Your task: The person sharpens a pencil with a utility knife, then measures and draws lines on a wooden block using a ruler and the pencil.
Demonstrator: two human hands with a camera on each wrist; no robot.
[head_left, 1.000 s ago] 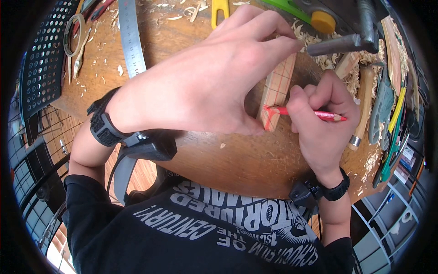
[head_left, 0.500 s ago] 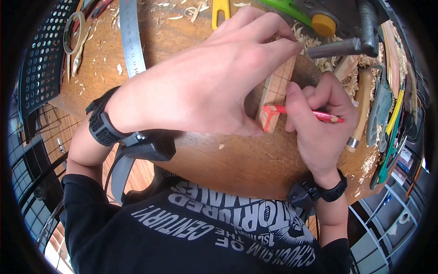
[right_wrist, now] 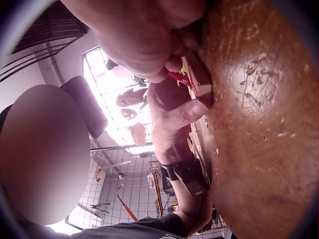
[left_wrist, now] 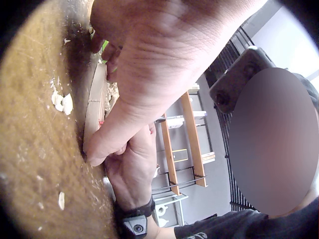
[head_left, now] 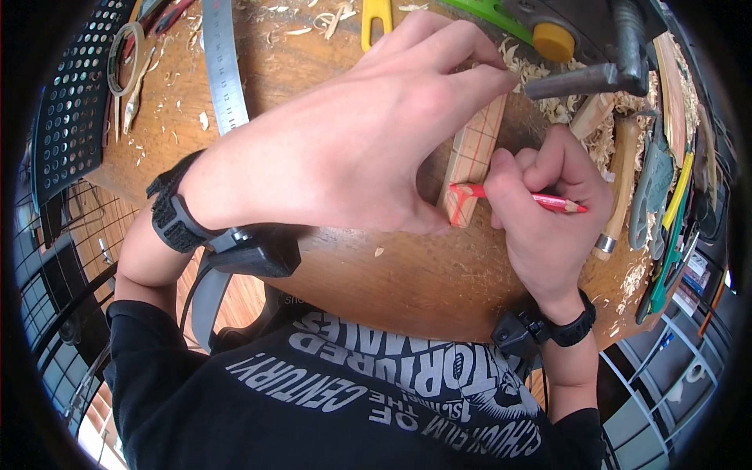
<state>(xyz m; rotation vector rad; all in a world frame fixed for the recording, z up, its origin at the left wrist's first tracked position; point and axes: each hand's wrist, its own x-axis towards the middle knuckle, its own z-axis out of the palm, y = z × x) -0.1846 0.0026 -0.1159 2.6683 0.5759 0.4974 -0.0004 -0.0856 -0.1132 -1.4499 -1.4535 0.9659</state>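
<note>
My left hand (head_left: pixel 352 141) spans a narrow wooden block (head_left: pixel 475 145), thumb at its near end and fingers toward its far end. Red and dark pencil lines form a grid on the block's top, with thicker red strokes near the close end. My right hand (head_left: pixel 558 223) pinches a red pencil (head_left: pixel 552 203), its front tip at those red strokes; the other end also shows a sharpened red point. In the left wrist view, the block (left_wrist: pixel 94 99) lies along the tabletop with my thumb against its end. The right wrist view shows the pencil (right_wrist: pixel 180 78) beside the left thumb.
A steel ruler (head_left: pixel 222 70) lies left of the left arm. A metal clamp with a bar handle (head_left: pixel 576 81) stands at the back right above wood shavings. Wooden-handled (head_left: pixel 621 188) and other tools line the right side. A perforated dark tray (head_left: pixel 74 110) sits far left.
My right hand and the pencil have shifted slightly left over the block's near end. My left hand keeps its hold on the block.
</note>
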